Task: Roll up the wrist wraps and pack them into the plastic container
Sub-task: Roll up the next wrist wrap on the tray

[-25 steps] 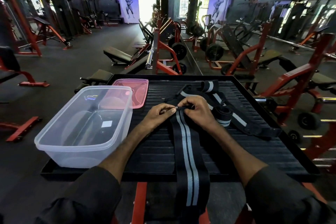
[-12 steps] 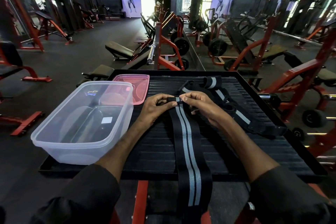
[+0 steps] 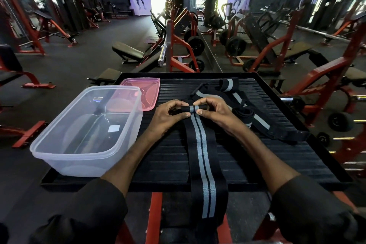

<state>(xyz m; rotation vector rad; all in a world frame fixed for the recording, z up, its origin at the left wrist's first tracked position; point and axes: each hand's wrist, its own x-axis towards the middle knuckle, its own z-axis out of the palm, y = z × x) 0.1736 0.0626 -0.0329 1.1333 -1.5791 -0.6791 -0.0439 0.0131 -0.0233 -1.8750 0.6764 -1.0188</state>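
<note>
Currently pinching rolled end of wrist wrap [image 3: 202,144] with left hand [image 3: 168,119] and right hand [image 3: 215,113], on platform [image 3: 277,160], just right of plastic container [image 3: 83,164], letting striped tail (grey on black) trail over near edge.

Both forearms, bare below dark sleeves, reach over the platform's [image 3: 257,156] near edge. Left hand [image 3: 168,118] and right hand [image 3: 216,113] meet mid-platform, fingers curled, thumbs forward, pinching the rolled end of one wrist wrap [image 3: 202,144].
</note>
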